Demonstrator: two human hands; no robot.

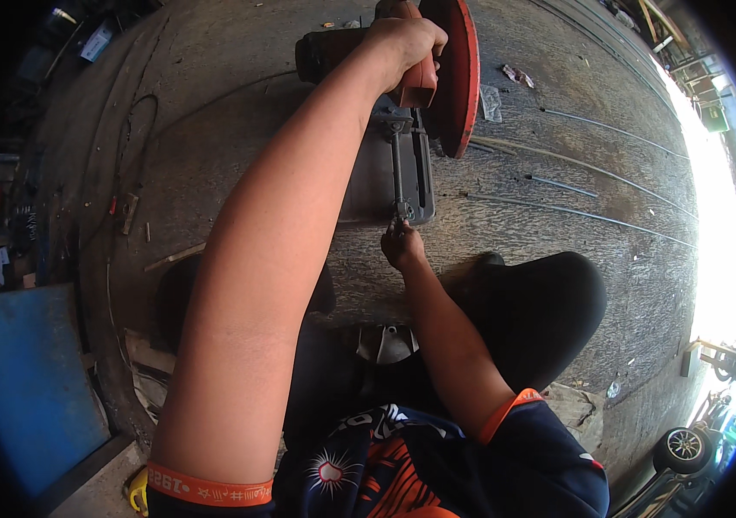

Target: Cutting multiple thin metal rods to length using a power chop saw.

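A cut-off saw stands on the floor in front of me, with a red round guard (463, 78), a red handle (421, 85) and a dark motor (316, 56). My left hand (404, 43) is closed around the handle, its arm stretched across the view. Below lies the saw's grey base (372, 194), partly hidden behind that forearm. Along the base runs a clamp screw (397, 164). At its near end, my right hand (404, 246) has its fingers closed on the screw's end. The blade and whatever sits in the clamp are hidden from view.
Several thin metal rods (558, 207) lie on the floor to the right. Crumpled clear plastic (490, 104) is beside the guard. A blue panel (31, 371) stands at lower left, a spoked wheel (684, 447) at lower right. My bent knee (558, 302) is near the base.
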